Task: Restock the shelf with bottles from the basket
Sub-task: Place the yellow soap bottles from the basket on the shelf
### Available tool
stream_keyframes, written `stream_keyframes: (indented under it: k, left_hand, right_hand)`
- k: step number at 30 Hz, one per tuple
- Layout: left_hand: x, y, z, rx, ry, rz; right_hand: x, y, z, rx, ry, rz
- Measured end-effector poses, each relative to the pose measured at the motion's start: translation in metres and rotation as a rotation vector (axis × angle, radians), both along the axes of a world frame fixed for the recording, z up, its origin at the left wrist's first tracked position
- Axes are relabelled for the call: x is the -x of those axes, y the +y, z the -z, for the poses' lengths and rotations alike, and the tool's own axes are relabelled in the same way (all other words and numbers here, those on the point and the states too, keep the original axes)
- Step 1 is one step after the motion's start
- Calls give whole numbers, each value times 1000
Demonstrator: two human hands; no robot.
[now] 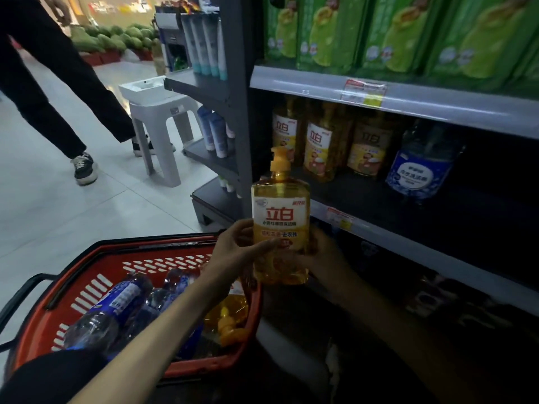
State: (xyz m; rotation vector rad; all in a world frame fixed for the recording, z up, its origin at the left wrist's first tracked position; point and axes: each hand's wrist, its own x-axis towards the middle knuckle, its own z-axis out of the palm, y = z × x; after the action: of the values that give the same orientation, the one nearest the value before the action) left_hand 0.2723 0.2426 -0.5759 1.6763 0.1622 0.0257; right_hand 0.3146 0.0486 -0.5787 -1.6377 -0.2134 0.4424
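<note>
A grey stool (159, 113) stands on pale floor tiles (58, 214) — glossy.

The pump bottle (280, 228) is clear, glossy amber plastic with a smooth white label. At eight o'clock, the basket (87, 272) is red slotted plastic holding shiny clear-plastic bottles (113, 304). At two o'clock, the shelf (437, 106) has a glossy grey edge strip. The floor (58, 214) tiles are polished and the stool (163, 118) is matt pale plastic.

At the centre of the frame we hold a bottle (280, 228) upright between our left hand (237, 249) and right hand (322, 258), just right of the basket (87, 259) at lower left, where more bottles (116, 301) lie, and before the shelf (364, 196) at right, where a row (320, 147) stands.
</note>
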Motion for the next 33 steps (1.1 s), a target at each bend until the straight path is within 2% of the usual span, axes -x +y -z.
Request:
stream_keyframes:
  k: [13, 15, 21, 27, 33]
  left_hand:
    - [-61, -68, -16, -385, -232, 104]
    - [-74, -77, -19, -412, -255, 91]
    - [-119, -97, -38, -538, -295, 14]
    - [-160, -122, -48, -532, -334, -63]
    - [-195, -140, -38, -400, -406, -97]
  right_hand:
    - [-15, -46, 6, -138, -72, 339]
    - [-27, -48, 9, -107, -92, 392]
    - [-66, -62, -10, -136, 13, 480]
    - [-105, -74, -27, -36, -88, 544]
    - [-146, -74, -33, 66, -221, 648]
